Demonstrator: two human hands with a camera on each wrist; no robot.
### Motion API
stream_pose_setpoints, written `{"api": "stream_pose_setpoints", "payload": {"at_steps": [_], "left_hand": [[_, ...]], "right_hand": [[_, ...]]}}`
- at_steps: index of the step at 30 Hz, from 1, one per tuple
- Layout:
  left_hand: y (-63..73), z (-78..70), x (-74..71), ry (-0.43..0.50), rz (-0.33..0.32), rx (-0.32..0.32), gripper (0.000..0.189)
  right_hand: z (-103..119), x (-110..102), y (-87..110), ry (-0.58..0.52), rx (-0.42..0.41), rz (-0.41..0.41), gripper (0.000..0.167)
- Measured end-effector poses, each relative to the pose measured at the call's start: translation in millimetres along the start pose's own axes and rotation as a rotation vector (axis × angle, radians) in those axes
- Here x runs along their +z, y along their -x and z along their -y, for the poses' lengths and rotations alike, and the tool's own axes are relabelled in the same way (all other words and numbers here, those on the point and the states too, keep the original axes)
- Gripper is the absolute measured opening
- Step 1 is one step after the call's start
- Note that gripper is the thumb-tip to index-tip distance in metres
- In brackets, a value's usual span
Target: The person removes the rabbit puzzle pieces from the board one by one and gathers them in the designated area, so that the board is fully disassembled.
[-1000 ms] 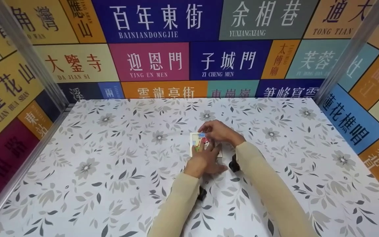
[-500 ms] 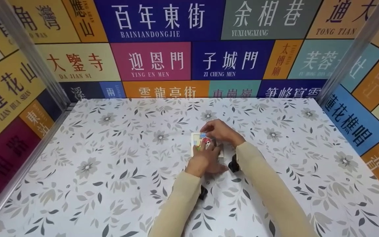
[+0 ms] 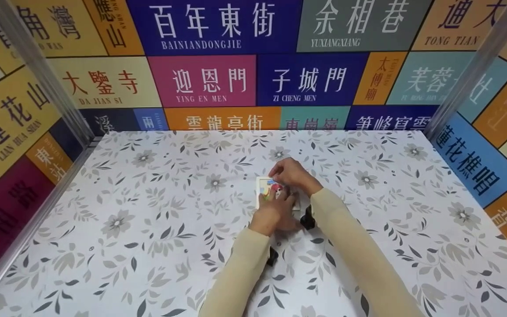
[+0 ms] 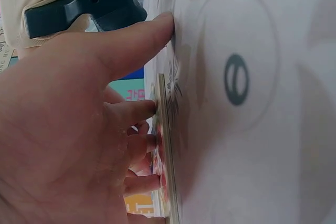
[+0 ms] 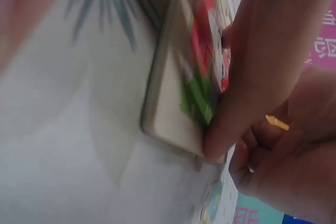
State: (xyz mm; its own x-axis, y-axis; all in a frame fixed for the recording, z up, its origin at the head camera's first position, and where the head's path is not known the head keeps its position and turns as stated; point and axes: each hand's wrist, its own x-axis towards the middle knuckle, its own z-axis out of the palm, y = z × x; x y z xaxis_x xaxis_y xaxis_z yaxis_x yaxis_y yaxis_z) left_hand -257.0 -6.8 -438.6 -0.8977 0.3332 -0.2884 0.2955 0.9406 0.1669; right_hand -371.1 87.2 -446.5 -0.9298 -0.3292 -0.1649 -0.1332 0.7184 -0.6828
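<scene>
A small jigsaw puzzle board (image 3: 259,181) with a pale frame and a colourful picture lies near the middle of the table. My left hand (image 3: 271,214) rests across it with extended fingers. In the left wrist view, its fingertips (image 4: 149,109) press the picture while the thumb stands apart. At the far edge, my right hand (image 3: 292,171) has its thumb and finger together, apparently pinching a blue puzzle piece (image 3: 271,181). The fingers hide most of that piece. In the right wrist view, the board's corner (image 5: 163,127) shows red and green picture parts.
A white cloth with grey flowers covers the table (image 3: 161,229). Behind it stands a wall of coloured panels (image 3: 209,81) with Chinese lettering. Clear posts (image 3: 464,75) rise near the back corners. Dark wrist devices (image 3: 308,219) sit at both sleeves.
My right hand and forearm have shifted very slightly, with the fingertips still at the board's far edge. The left hand keeps its place on the board.
</scene>
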Motion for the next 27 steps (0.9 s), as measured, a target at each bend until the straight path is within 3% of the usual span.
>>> {"api": "stream_pose_setpoints", "payload": {"at_steps": [5, 10, 20, 24, 27], "left_hand": [[-0.7, 0.9, 4.2, 0.003, -0.02, 0.023, 0.086], [0.2, 2.6, 6.1, 0.02, -0.028, 0.025, 0.084], [1.7, 5.5, 5.8, 0.029, -0.027, 0.021, 0.084], [0.0, 6.1, 6.1, 0.034, -0.015, 0.016, 0.082], [-1.2, 5.5, 5.4, 0.029, 0.003, 0.014, 0.082]], "right_hand": [[-2.6, -3.1, -0.5, 0.034, 0.024, -0.014, 0.012], [-5.4, -10.2, 2.7, 0.053, 0.03, 0.04, 0.011], [-5.2, -10.2, 5.9, 0.092, -0.093, 0.179, 0.017], [-4.9, -7.2, 4.4, 0.109, -0.167, 0.173, 0.024], [-5.7, -8.5, 4.1, 0.119, -0.175, 0.171, 0.032]]}}
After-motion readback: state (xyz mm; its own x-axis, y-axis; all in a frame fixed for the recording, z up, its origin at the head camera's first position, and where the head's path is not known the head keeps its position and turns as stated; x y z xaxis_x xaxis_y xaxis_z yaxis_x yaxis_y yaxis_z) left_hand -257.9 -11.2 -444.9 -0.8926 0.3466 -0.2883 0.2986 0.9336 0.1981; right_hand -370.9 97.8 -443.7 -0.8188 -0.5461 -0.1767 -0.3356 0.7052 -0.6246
